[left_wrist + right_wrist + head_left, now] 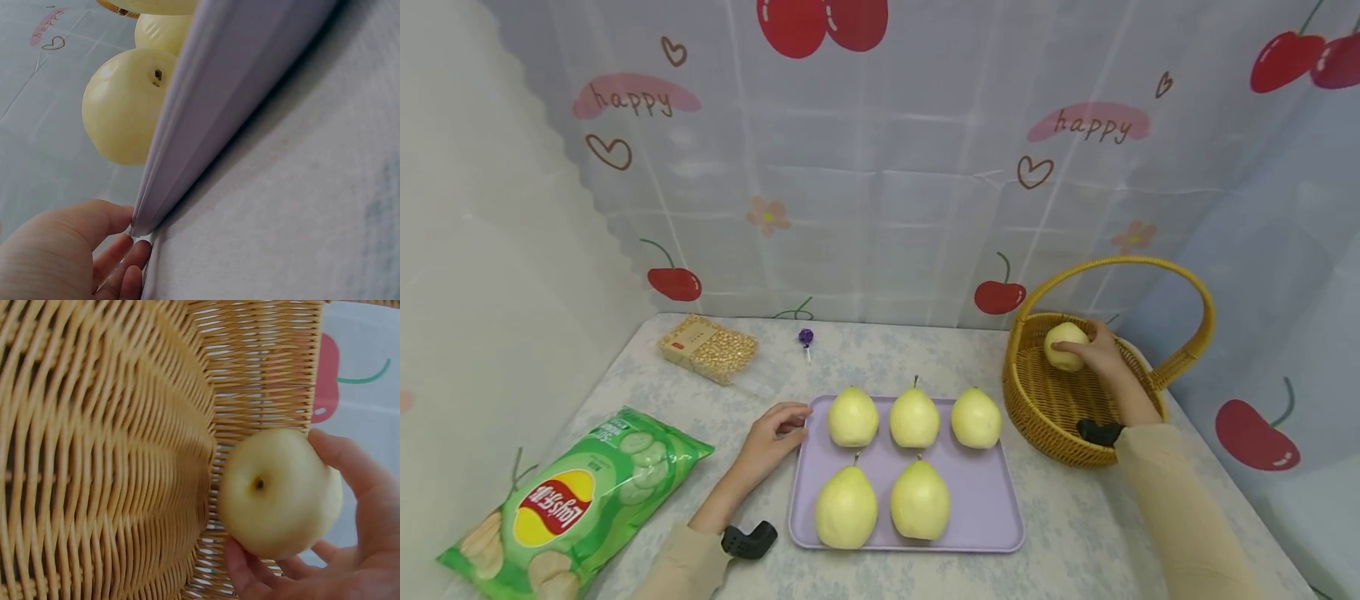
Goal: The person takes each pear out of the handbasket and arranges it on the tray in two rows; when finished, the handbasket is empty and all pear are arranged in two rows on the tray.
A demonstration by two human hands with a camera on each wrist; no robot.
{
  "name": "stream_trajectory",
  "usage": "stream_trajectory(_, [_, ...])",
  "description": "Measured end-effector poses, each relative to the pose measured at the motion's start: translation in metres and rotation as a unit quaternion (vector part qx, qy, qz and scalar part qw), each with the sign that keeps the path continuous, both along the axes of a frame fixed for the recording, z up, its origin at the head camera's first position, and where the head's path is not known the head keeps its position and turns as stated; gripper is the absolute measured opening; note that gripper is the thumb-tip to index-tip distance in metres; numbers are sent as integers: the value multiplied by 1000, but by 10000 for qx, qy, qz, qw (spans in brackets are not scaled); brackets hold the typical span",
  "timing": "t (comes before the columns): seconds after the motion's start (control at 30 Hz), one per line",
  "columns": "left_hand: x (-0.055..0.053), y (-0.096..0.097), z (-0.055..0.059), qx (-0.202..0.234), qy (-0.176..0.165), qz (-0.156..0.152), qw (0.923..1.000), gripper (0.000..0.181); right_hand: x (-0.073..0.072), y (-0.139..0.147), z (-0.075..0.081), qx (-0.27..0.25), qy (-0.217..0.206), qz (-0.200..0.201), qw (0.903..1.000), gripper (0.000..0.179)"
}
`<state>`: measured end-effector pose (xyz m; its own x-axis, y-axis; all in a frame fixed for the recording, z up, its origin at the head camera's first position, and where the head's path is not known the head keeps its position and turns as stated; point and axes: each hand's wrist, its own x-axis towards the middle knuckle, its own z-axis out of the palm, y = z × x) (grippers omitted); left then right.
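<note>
My right hand (1101,353) grips a pale yellow pear (1066,347) inside the wicker basket (1052,446), near its back wall. In the right wrist view, the thumb and fingers (356,465) wrap round that pear (281,494), its bottom end facing the camera. My left hand (772,439) holds the upper left corner of the lilac tray (977,500). From the left wrist view, its thumb sits on the tray's rim (187,125), with the other fingers just under it. Several pears (920,500) stand on the tray in two rows.
A green bag of chips (580,508) lies at the left. Behind it are a clear pack of yellow kernels (709,347) and a purple lollipop (806,337). The basket's tall handle (1206,317) arches over its opening. A printed curtain (880,233) hangs along the table's back edge.
</note>
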<state>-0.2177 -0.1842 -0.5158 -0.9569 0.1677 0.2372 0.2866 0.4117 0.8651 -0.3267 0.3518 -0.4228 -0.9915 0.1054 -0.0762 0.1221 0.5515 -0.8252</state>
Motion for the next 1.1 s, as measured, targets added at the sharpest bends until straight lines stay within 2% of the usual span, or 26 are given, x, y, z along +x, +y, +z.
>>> stream_trajectory(0.3, [1,2,1,-6,-23,7,10000,32,11,1,24,36,213,-345,9992,99])
stream_trajectory(0.53, [0,1,-1,-12,-38,38,10000,32,28,-6,50,205,408,-294,9985,96])
stream_trajectory(0.7, [-1,0,-1,-21,-19,44,10000,31,42,-11,61,249,448,-228,9984,95])
stream_trajectory(0.9, [0,0,-1,1,-7,96,10000,30,70,-27,69,181,367,27,9992,93])
stream_trajectory(1.1, [1,2,0,-49,-84,124,9999,30,112,-57,76,386,451,216,9980,89])
